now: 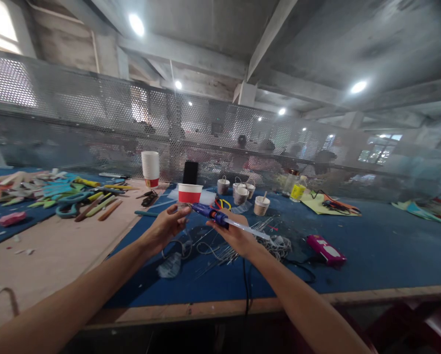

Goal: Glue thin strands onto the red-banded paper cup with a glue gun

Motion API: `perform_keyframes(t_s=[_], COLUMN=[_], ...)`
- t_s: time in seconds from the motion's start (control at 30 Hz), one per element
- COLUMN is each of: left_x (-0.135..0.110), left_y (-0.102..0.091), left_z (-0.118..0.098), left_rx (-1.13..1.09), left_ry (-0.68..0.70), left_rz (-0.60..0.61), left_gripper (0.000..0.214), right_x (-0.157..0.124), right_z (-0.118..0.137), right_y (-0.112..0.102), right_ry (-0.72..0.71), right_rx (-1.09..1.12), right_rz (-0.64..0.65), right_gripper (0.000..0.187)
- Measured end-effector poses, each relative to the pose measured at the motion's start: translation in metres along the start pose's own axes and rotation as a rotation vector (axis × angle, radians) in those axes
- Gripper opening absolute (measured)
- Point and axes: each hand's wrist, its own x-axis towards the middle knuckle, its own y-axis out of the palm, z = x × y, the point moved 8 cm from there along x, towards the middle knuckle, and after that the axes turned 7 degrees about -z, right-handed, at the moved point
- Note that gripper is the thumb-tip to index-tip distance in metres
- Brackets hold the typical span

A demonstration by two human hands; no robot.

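Note:
My right hand is wrapped round a blue glue gun, and a translucent glue stick sticks out of its back end. The nozzle points left to the fingertips of my left hand. Those fingers are pinched on something small and greyish, too unclear to name. Just behind the nozzle stands a red and white paper cup. Below my hands lie loops of cord, a crumpled clear plastic piece and a bundle of thin wires. Yellow-handled scissors lie partly hidden behind the gun.
Stacked paper cups and a black phone stand at the back. Several small cups with cord and a yellow-labelled bottle are farther right. A magenta box lies right; pliers and gloves lie left.

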Motion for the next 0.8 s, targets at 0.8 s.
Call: perform_keyframes(t_s=[0.8], left_x=[0.0024], left_y=[-0.0013], left_z=[0.0010], left_rx=[-0.007], left_ry=[0.002], left_rz=[0.027], left_gripper=[0.032], right_x=[0.0010], right_z=[0.0044], right_y=[-0.0024], right_ry=[0.002], right_rx=[-0.169], right_rz=[0.036], right_gripper=[0.022])
